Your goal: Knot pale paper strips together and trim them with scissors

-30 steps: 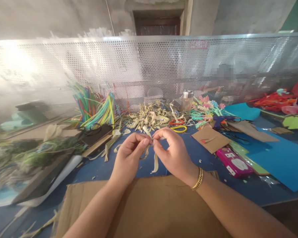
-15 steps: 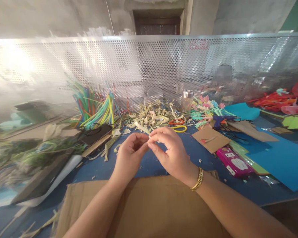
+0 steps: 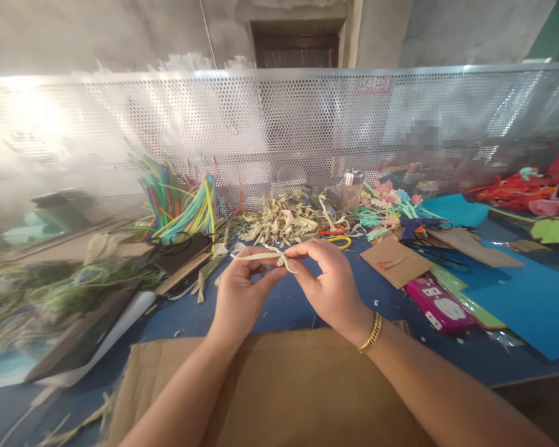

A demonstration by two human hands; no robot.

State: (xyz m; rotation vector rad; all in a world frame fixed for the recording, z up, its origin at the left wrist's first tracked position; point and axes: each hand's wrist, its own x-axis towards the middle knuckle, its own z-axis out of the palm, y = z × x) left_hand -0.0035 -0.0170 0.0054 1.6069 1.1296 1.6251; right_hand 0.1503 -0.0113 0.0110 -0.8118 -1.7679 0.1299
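Note:
A thin pale strip (image 3: 259, 256), knotted or twisted near its right end, is pinched between my two hands. My left hand (image 3: 242, 292) has its thumb and fingers closed on the strip at the left. On the right, my right hand (image 3: 328, 279), with a gold bracelet at the wrist, pinches it beside the knot, and a short loose end hangs below. Both hands are above the blue table (image 3: 289, 310), just past the cardboard sheet (image 3: 326, 391). Beyond them lies a heap of dried, pale leaf-like scraps (image 3: 284, 217), with orange and yellow handles or loops (image 3: 339, 241) by it.
Colourful pipe cleaner-like stems (image 3: 181, 205) stand back left, near a dark phone-like slab (image 3: 181, 253). Green fibres (image 3: 74, 285) cover the left. Paper flowers (image 3: 386, 202), a clear jar (image 3: 352, 189), a magenta box (image 3: 440, 306) and blue sheets (image 3: 522, 298) lie right. A perforated metal screen (image 3: 307, 124) closes the back.
The pale piece pointed away from me beyond my fingertips before; now it lies sideways across my left fingers, with a knot and loose end showing. My hands stayed in nearly the same place.

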